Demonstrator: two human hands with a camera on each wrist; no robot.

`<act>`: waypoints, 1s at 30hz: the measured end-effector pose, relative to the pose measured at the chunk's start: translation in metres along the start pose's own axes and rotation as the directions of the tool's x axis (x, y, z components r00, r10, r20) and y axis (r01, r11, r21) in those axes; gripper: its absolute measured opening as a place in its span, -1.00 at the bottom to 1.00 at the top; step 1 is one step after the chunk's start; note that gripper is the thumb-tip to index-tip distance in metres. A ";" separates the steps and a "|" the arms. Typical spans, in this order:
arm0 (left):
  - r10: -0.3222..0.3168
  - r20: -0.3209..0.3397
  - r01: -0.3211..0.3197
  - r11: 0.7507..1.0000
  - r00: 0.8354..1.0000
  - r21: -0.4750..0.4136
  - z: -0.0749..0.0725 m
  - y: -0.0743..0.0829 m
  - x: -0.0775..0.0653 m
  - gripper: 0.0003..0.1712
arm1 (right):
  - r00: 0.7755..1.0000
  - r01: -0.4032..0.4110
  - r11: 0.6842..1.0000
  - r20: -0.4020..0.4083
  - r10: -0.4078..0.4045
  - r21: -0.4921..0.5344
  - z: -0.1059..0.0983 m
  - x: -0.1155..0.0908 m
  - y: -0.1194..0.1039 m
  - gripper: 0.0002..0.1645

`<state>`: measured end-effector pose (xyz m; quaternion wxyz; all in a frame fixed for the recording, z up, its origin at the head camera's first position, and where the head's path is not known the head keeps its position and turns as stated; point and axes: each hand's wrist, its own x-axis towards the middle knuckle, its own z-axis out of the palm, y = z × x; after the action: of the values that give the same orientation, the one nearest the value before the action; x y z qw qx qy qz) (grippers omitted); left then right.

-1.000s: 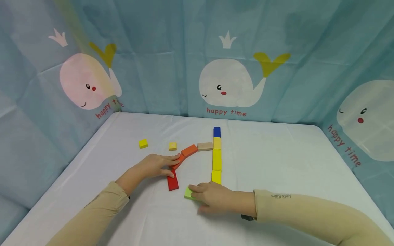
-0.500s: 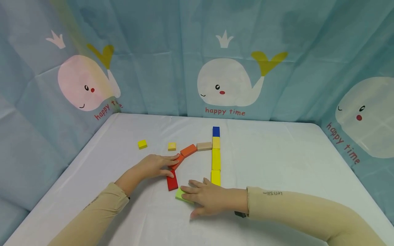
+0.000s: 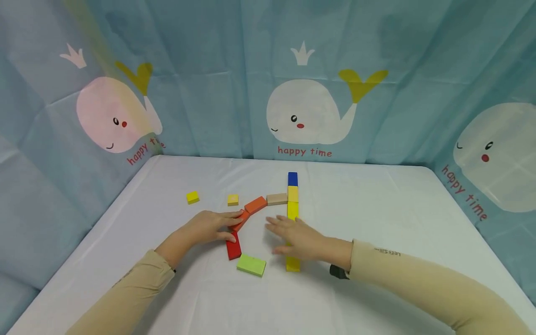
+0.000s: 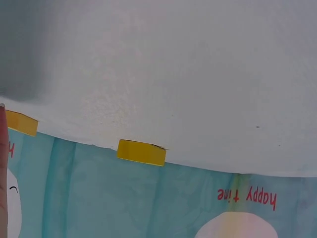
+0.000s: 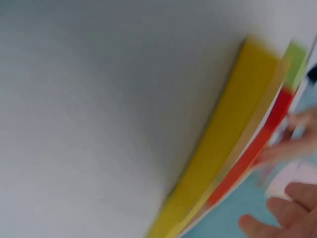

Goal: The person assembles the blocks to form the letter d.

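My left hand (image 3: 205,227) rests at the curve of blocks, fingers on an orange block (image 3: 241,220) and thumb touching the red block (image 3: 233,246). Another orange block (image 3: 256,205) and a bare-wood block (image 3: 277,199) continue the curve to a straight column of yellow blocks (image 3: 292,209), topped by a blue block (image 3: 292,179). A light green block (image 3: 251,265) lies flat below the red one, near its lower end. My right hand (image 3: 302,239) hovers over the column with spread fingers, holding nothing, and hides part of it. The right wrist view shows the yellow blocks (image 5: 228,114) blurred.
Two small loose yellow blocks lie on the white-covered table (image 3: 377,209) behind my left hand: one at the left (image 3: 192,197), the other, a paler block (image 3: 232,200), nearer the curve. A blue whale-print curtain (image 3: 209,116) encloses the table's back and sides.
My right hand slid the green block left to the red block, released it, then rose away up and right over the yellow column. My left hand has stayed in place.
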<state>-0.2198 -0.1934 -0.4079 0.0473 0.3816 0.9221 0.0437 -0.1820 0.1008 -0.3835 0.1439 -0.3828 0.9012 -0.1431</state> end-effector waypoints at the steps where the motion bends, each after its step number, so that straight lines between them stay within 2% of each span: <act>1: -0.005 0.003 0.005 1.000 1.000 0.000 0.000 0.000 0.000 -0.28 | 0.999 -0.044 0.999 -0.024 0.044 0.030 -0.003 -0.001 0.007 -0.17; 3: -0.021 0.012 0.021 1.000 1.000 0.011 -0.001 0.002 0.000 -0.27 | 0.991 -0.120 0.990 -0.045 0.124 0.068 -0.008 -0.002 0.022 -0.12; 6: -0.041 0.019 0.040 0.999 0.999 0.034 -0.002 0.004 0.000 -0.27 | 0.984 -0.170 0.982 -0.035 0.173 0.084 -0.010 -0.006 0.039 -0.04; 13: -0.099 0.065 0.096 0.994 0.993 0.047 -0.004 0.008 -0.007 -0.26 | 0.983 -0.181 0.979 0.041 0.178 0.090 0.001 -0.014 0.059 0.07; 16: -0.082 0.054 0.080 0.996 0.995 0.033 -0.005 0.013 -0.014 -0.27 | 0.984 -0.177 0.980 0.051 0.173 0.091 0.004 -0.015 0.062 0.07; 20: -0.029 0.025 0.029 1.000 0.999 0.001 -0.004 0.021 -0.024 -0.32 | 0.985 -0.169 0.980 0.055 0.164 0.103 0.004 -0.015 0.062 0.08; 25: 0.024 -0.040 -0.023 0.999 0.999 0.026 0.000 0.028 -0.032 -0.39 | 0.981 -0.183 0.978 0.078 0.175 0.102 0.002 -0.016 0.060 0.07; 30: 0.047 -0.099 -0.043 0.998 0.994 0.042 0.005 0.028 -0.035 -0.40 | 0.979 -0.190 0.975 0.091 0.180 0.114 0.002 -0.016 0.060 0.05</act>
<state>-0.1749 -0.1980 -0.4080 -0.0078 0.4007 0.9151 0.0453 -0.2097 0.1522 -0.4046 0.2160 -0.2933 0.9160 -0.1684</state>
